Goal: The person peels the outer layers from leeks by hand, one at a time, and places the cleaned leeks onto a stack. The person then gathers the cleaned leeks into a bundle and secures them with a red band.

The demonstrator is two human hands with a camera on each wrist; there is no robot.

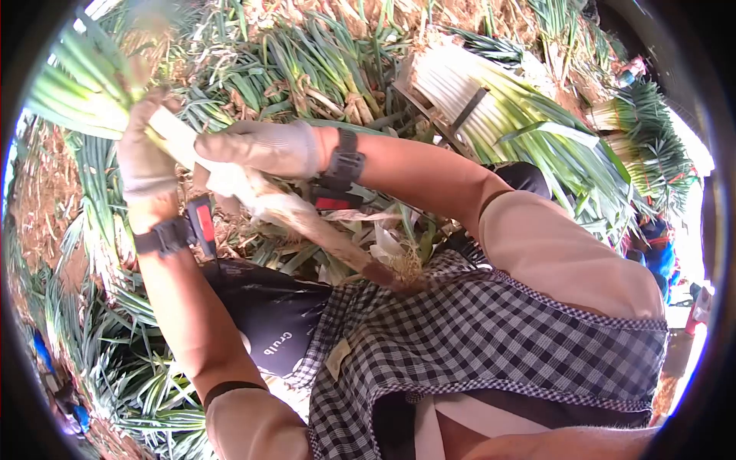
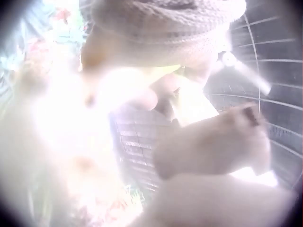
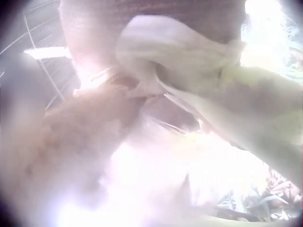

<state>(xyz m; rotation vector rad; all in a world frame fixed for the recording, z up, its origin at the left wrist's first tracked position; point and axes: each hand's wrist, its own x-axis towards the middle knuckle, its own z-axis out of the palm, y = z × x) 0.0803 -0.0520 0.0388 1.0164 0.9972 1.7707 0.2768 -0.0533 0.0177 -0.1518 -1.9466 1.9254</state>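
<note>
Ground (image 1: 54,180) is strewn w/ leaf litter & loose greens (image 1: 318,61). 1 leek (image 1: 322,234) in my 2 gloved hands, slanting across my front, root end down by the checked apron (image 1: 460,322) (can't tell if touching). L hand (image 1: 147,149) grasps it near the leaves, prob. to steady the top; R hand (image 1: 261,149) grips the pale shaft, prob. for control. Beyond my R arm, 1 rack (image 1: 470,110) holds stacked leeks (image 1: 529,115), too many to count, white ends aligned, prob. for neatness. At least 2 bundles (image 1: 648,103) lie far R.
</note>
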